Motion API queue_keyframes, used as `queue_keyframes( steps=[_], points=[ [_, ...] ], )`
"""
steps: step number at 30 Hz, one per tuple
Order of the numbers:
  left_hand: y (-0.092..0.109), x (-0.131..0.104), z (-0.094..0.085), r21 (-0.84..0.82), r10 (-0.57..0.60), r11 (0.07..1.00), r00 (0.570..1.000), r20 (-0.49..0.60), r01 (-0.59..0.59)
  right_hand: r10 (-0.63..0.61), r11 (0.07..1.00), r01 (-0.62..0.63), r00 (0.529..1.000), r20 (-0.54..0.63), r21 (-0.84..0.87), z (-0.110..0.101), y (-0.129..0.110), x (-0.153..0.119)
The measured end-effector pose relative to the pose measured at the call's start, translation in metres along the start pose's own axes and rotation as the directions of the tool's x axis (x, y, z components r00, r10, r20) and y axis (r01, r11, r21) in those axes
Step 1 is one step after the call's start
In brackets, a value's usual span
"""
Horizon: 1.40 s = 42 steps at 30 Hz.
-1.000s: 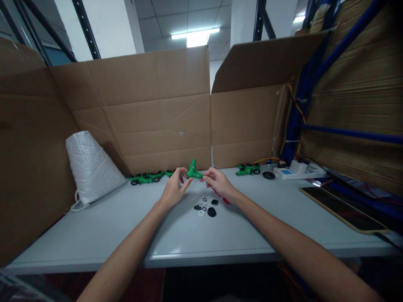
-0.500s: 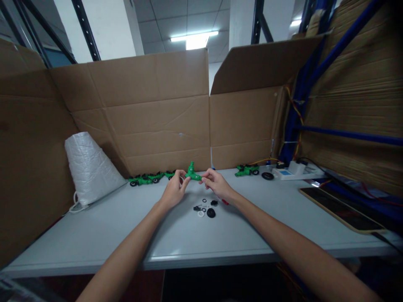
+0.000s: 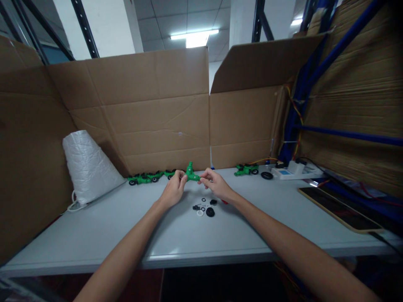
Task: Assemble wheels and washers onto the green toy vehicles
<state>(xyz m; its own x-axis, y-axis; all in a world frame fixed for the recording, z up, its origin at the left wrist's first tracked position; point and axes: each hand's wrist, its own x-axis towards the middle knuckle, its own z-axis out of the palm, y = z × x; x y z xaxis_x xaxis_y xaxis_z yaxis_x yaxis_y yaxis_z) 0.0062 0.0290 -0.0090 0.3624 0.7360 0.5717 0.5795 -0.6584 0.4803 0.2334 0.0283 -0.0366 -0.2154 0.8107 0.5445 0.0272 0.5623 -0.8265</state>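
Note:
A green T-shaped pipe fitting is held up above the table, one branch pointing upward. My left hand pinches its left side between thumb and fingers. The fingers of my right hand are closed at the fitting's right end; whether a small part is also between them I cannot make out. Below the hands lie small loose parts: a round black cap, a white ring, a black O-ring, a black knob-like piece and a small black piece. Something red shows under my right wrist.
Green fittings with black parts line the back left, and another stands back right beside a black ring. A white wrapped bundle is at left. A power strip and phone-like slab lie right. Cardboard walls enclose the table.
The hands and the green fitting stay nearly in place, with the fitting turned very slightly. The whole view has shifted a little.

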Motion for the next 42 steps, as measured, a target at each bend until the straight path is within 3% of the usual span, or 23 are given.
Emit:
queue_keyframes(
  steps=[10, 14, 23, 33, 35, 42],
  points=[
    [0.006, 0.002, -0.009, 0.062, 0.073, 0.996, 0.997, -0.026, -0.071, -0.095, 0.97, 0.09, 0.995, -0.01, -0.226, -0.001, -0.006, -0.001],
    [0.005, 0.005, -0.012, 0.132, 0.095, 0.987, 0.994, -0.062, -0.086, -0.175, 0.924, 0.18, 0.983, 0.044, -0.338, 0.007, -0.011, -0.001],
    [-0.012, 0.011, -0.014, 0.327, 0.121, 0.941, 0.989, -0.083, -0.087, -0.362, 0.65, 0.446, 0.894, 0.265, -0.615, 0.015, -0.014, 0.005],
    [-0.022, 0.016, -0.023, 0.369, 0.171, 0.919, 0.984, -0.051, -0.14, -0.381, 0.391, 0.518, 0.843, 0.379, -0.76, -0.006, -0.025, 0.023],
    [-0.022, 0.015, -0.02, 0.358, 0.157, 0.925, 0.986, -0.048, -0.129, -0.384, 0.379, 0.524, 0.839, 0.386, -0.763, -0.012, -0.026, 0.025],
    [-0.018, 0.016, -0.017, 0.336, 0.185, 0.926, 0.983, -0.01, -0.171, -0.382, 0.467, 0.496, 0.86, 0.339, -0.732, -0.019, -0.031, 0.024]
  ],
)
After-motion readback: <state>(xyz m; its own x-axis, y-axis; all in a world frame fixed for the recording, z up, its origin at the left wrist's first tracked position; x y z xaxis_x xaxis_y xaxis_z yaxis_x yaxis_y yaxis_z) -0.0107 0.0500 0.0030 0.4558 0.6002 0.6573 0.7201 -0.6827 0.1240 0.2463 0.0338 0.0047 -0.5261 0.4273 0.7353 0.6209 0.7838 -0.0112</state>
